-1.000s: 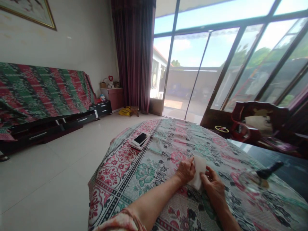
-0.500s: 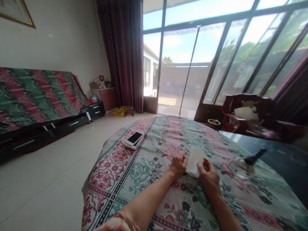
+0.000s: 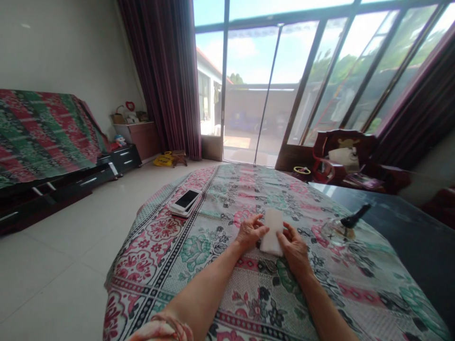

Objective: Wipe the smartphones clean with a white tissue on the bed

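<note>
A small white folded tissue (image 3: 272, 231) lies on the floral tablecloth (image 3: 199, 265) in front of me. My left hand (image 3: 250, 232) pinches its left edge with curled fingers. My right hand (image 3: 294, 246) grips its lower right edge, thumb and fingers pressed on it. Both forearms rest on the cloth.
Two stacked phones (image 3: 185, 202) lie at the table's left rim. A glass dish with a dark handled object (image 3: 346, 228) sits to the right, beside a dark glossy tabletop (image 3: 401, 237). A covered sofa (image 3: 39, 128), a red wooden armchair (image 3: 341, 158) and glass sliding doors (image 3: 256, 94) surround the tiled floor.
The view has swung right and down. The tissue has gone from crumpled between my hands to a flatter rectangle held at both edges.
</note>
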Available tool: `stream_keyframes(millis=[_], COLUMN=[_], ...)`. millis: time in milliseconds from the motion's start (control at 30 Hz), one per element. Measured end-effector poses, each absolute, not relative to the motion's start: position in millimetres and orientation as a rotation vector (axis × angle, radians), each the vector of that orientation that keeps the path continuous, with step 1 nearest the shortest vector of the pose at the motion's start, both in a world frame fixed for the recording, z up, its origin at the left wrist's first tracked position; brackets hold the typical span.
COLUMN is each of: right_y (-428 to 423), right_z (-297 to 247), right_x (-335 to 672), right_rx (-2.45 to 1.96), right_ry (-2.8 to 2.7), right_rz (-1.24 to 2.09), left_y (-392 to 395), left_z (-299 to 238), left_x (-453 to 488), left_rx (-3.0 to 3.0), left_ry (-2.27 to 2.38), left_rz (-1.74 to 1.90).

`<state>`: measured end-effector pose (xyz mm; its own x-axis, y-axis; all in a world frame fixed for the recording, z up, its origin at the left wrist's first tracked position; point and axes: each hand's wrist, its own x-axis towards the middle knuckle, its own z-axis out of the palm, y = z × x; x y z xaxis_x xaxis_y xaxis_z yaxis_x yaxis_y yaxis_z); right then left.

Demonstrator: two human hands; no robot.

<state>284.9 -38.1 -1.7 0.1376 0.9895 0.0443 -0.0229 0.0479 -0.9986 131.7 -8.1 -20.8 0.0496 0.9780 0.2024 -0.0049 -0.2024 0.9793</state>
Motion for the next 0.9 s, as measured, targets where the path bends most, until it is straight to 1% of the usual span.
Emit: stream_keyframes(millis=[167, 333, 633, 700, 833, 900], right_y=[-36.1, -39.8, -43.5, -43.3, -46.6, -48.4], right_z=[-3.8, -1.2, -0.3, 0.0, 3.9, 4.7], right_x=[284.4, 282.6, 276.1, 273.7, 267.8, 264.8], right_rx=[-1.260, -1.245, -1.195, -1.226, -1.247, -1.202], right_ry=[-1.106, -1.155, -1.304, -1.317, -1.418, -1.518], right_rz=[1.036, 0.992, 0.978, 0.831, 0.269, 0.142], left_y=[-9.3, -11.3, -18.9, -19.1, -20.2, -21.2], left_z=[-16.5, -11.0, 2.3, 3.7, 5.3, 5.4], left_x=[128.9, 124.6, 121.9, 123.8, 127.5, 128.3], left_rx=[1.221, 1.110, 0.966, 0.910, 0.855, 0.867], left_ry=[0.900, 0.828, 0.811, 0.810, 0.943, 0.993], left_rz=[1.329, 1.331, 1.115, 1.138, 1.228, 1.237])
